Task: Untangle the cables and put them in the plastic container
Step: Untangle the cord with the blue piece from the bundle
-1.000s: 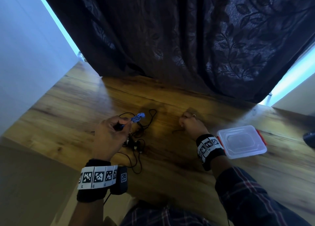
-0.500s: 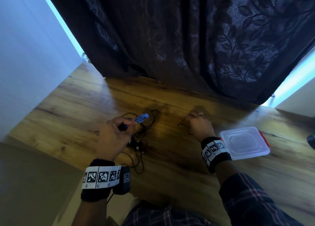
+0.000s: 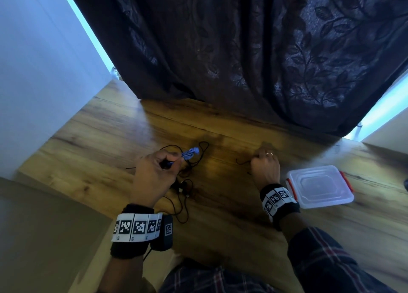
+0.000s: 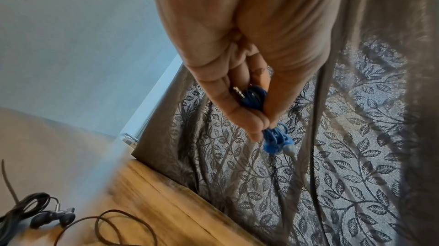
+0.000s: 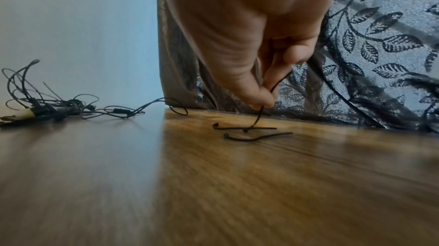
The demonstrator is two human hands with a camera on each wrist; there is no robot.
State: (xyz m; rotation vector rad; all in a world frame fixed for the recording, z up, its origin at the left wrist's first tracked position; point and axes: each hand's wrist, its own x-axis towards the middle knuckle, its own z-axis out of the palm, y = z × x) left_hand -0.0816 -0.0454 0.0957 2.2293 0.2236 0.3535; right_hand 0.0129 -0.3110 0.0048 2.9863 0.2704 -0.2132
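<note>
My left hand (image 3: 154, 177) grips a bundled blue earphone cable (image 3: 190, 154), and the left wrist view shows the blue bundle (image 4: 273, 135) pinched between thumb and fingers (image 4: 247, 118). Under and beside that hand a tangle of black cables (image 3: 185, 182) lies on the wooden table (image 3: 220, 215). To the right, my right hand (image 3: 265, 166) pinches a thin black tie (image 5: 260, 116) whose end touches the table, and a second loose black tie (image 5: 256, 136) lies just in front. The clear plastic container (image 3: 320, 185), lid on with red clips, sits right of my right wrist.
A dark leaf-patterned curtain (image 3: 242, 60) hangs along the table's far edge. A pale wall (image 3: 33, 71) bounds the left side. The black tangle (image 5: 59, 107) also shows far left in the right wrist view.
My right hand has shifted to the right, nearer the container, and now pinches the thin black tie. The left hand keeps holding the blue bundle in about the same place.
</note>
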